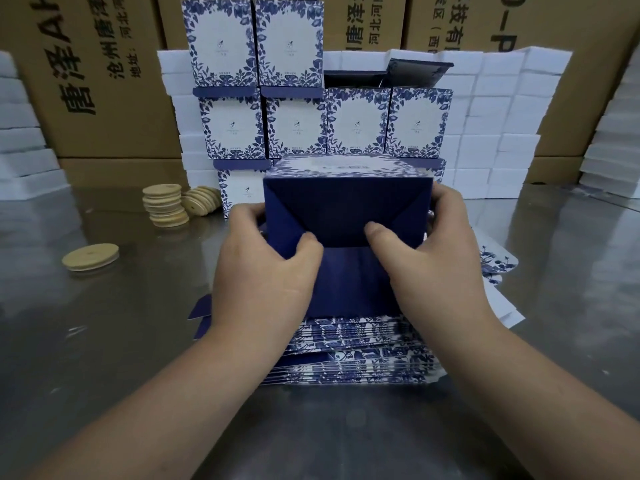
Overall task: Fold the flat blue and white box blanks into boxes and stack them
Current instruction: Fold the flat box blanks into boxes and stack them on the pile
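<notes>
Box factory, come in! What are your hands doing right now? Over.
Both busy: left hand and right hand grip the half-folded box, thumbs on its blue flaps. Flat blanks piled underneath, folded boxes stacked behind. Nothing blocking.

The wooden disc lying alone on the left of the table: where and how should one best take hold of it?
Probably by its rim, from above: the wooden disc lies flat and thin on the table, so pinch opposite edges. The left hand is nearer, but it grips the box.
</notes>
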{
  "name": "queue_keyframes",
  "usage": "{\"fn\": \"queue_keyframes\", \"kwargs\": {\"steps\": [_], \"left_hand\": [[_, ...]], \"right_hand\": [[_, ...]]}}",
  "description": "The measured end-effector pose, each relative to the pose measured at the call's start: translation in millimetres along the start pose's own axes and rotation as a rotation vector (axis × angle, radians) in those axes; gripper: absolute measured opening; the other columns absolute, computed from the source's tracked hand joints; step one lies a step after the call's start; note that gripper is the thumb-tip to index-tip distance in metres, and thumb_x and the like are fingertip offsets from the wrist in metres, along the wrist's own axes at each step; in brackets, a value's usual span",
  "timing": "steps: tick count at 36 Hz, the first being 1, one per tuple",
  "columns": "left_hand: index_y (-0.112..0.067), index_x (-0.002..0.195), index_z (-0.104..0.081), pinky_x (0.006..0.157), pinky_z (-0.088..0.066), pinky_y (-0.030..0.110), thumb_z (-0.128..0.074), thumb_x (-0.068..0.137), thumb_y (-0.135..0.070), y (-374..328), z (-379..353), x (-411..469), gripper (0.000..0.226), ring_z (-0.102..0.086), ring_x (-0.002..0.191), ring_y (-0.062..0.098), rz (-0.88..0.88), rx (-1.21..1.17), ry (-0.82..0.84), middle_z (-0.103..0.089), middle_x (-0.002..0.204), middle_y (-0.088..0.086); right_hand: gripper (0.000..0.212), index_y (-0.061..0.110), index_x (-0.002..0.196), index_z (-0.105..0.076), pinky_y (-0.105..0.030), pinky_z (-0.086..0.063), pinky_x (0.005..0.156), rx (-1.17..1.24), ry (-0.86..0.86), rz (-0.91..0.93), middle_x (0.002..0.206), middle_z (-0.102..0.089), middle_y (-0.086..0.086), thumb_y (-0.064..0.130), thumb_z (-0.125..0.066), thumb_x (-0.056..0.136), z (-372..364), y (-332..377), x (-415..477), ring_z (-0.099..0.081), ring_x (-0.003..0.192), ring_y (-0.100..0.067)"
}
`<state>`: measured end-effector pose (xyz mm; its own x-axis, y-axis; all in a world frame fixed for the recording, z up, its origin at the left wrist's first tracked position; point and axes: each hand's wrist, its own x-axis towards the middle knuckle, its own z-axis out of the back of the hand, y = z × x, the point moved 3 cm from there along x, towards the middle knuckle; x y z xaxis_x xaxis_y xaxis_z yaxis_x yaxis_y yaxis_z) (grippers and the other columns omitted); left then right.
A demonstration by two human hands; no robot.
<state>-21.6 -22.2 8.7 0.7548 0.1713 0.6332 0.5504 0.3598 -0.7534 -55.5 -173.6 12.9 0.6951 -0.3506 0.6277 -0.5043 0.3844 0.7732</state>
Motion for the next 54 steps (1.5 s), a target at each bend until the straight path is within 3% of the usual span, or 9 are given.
{"fn": "queue_keyframes", "kwargs": {"steps": [4,9,20,31,36,41,43,48,54], "left_hand": [[-0.044,0.088,-0.043,0.069,-0.043,0.021,-0.061,0.069,-0.044,-3,-2,-3,0.027,-0.055,0.085,-0.003,-0.039,0.01,0.032,-0.057,0.092,-0.019],[-0.058,0.084,-0.042,0.064,-0.036,0.012,-0.055,0.065,-0.046,-2,-3,-2,0.026,-0.05,0.081,-0.016,-0.076,0.075,0.049,-0.053,0.094,-0.019],[-0.045,0.096,-0.047,0.074,-0.043,0.03,-0.066,0.071,-0.044,-1,-5,-4,0.032,-0.055,0.087,0.008,-0.068,0.062,0.002,-0.06,0.101,-0.012],[-0.053,0.09,-0.046,0.07,-0.041,0.016,-0.058,0.066,-0.045,-2,-5,-5,0.028,-0.052,0.084,-0.006,-0.088,0.034,0.016,-0.055,0.098,-0.018],[-0.037,0.126,-0.04,0.094,-0.037,0.007,-0.054,0.076,-0.028,-5,-4,-4,0.052,-0.049,0.116,-0.003,-0.129,-0.203,0.115,-0.051,0.128,-0.01],[-0.046,0.13,-0.016,0.109,-0.032,0.023,-0.048,0.083,-0.021,-8,3,1,0.063,-0.034,0.133,-0.002,-0.1,-0.555,0.134,-0.032,0.143,-0.017],[-0.047,0.122,-0.033,0.108,-0.035,0.034,-0.049,0.083,-0.022,-6,7,6,0.049,-0.042,0.129,0.005,-0.095,-0.571,0.127,-0.041,0.141,-0.011],[-0.034,0.099,-0.044,0.067,-0.041,0.003,-0.057,0.081,-0.023,-3,13,10,0.024,-0.054,0.08,-0.017,-0.172,-0.356,0.007,-0.056,0.085,-0.04],[-0.032,0.088,-0.04,0.067,-0.044,0.008,-0.06,0.082,-0.033,-1,22,15,0.022,-0.052,0.07,-0.015,-0.124,-0.312,-0.178,-0.049,0.089,-0.019]], "right_hand": [[0.064,0.03,0.132,-0.046,-0.023,-0.042,0.099,-0.115,-0.011,0.033,0.121,-0.052,0.015,0.033,-0.069,0.072,2,2,2,-0.049,0.112,0.005],[0.084,0.039,0.145,-0.024,0.012,-0.019,0.078,-0.184,-0.007,0.063,0.104,-0.025,0.042,0.034,-0.07,0.075,3,-5,1,-0.026,0.096,0.036],[0.074,0.03,0.139,-0.037,0.012,-0.018,0.078,-0.227,-0.078,0.139,0.107,-0.032,0.034,0.028,-0.073,0.074,3,-6,3,-0.027,0.094,0.038],[0.084,0.037,0.142,-0.028,0.009,-0.022,0.082,-0.188,-0.027,0.117,0.11,-0.03,0.038,0.035,-0.07,0.07,1,-4,1,-0.029,0.1,0.033],[0.08,0.037,0.145,-0.027,-0.027,-0.039,0.105,-0.097,0.048,0.067,0.139,-0.045,0.02,0.035,-0.057,0.07,0,1,-2,-0.042,0.125,0.005],[0.052,0.044,0.117,-0.041,-0.013,-0.043,0.09,0.088,0.151,0.102,0.115,-0.055,0.033,0.02,-0.053,0.072,-2,4,-3,-0.052,0.109,0.011],[0.045,0.038,0.111,-0.042,-0.019,-0.045,0.091,0.182,0.157,0.096,0.119,-0.056,0.022,0.017,-0.052,0.073,-2,2,-2,-0.055,0.111,0.005],[0.042,0.035,0.111,-0.056,-0.021,-0.046,0.091,0.281,0.189,0.079,0.127,-0.059,0.008,0.013,-0.053,0.075,-1,0,2,-0.056,0.113,0.001],[0.081,0.035,0.141,-0.031,-0.027,-0.037,0.107,0.383,0.077,-0.086,0.141,-0.043,0.019,0.037,-0.064,0.067,1,-12,7,-0.04,0.13,0.004]]}}
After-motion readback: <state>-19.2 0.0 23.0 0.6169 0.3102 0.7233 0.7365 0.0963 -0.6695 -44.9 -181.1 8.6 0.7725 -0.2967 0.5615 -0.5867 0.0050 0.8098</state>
